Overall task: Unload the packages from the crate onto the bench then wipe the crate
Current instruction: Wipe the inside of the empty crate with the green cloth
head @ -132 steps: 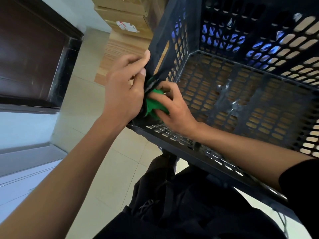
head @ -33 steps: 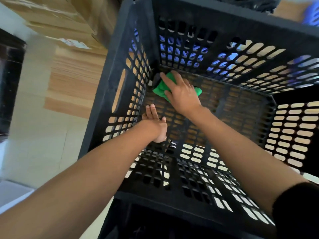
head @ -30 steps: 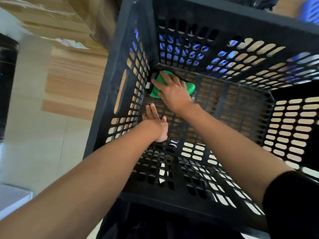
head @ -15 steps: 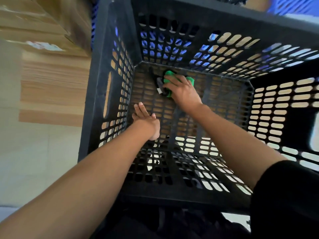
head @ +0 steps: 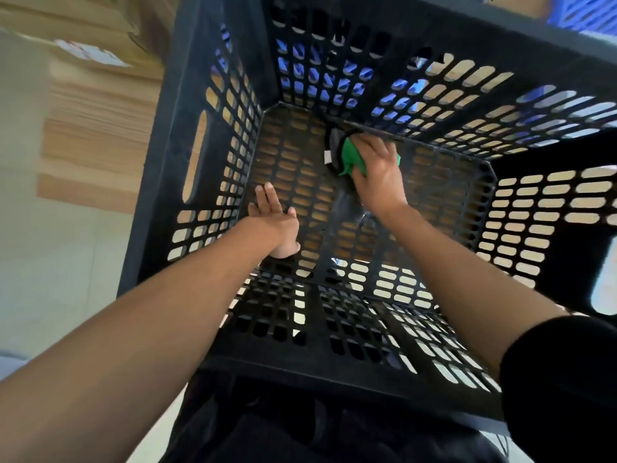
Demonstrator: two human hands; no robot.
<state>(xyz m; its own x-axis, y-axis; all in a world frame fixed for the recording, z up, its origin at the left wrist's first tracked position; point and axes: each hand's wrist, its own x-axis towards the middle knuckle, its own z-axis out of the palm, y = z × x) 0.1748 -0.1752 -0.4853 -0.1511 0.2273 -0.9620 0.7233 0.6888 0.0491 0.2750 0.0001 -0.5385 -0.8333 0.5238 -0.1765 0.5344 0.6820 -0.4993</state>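
Observation:
A black perforated plastic crate (head: 173, 168) fills the view, and I look straight down into it; no packages lie inside. My right hand (head: 377, 168) presses a green cloth (head: 352, 158) with a dark edge onto the crate floor, close to the far wall. My left hand (head: 275, 222) lies flat on the floor near the left wall, fingers straight, holding nothing. Both forearms reach down over the near rim.
Stacked cardboard boxes (head: 83, 28) and a wooden surface (head: 96, 128) stand to the left of the crate, above a pale tiled floor (head: 50, 262). Something blue (head: 587, 11) shows beyond the far right rim. My dark trousers are below the near rim.
Over the last second my right hand has slid the green cloth to the right along the far edge of the floor, away from the far left corner. My left hand has stayed flat in place.

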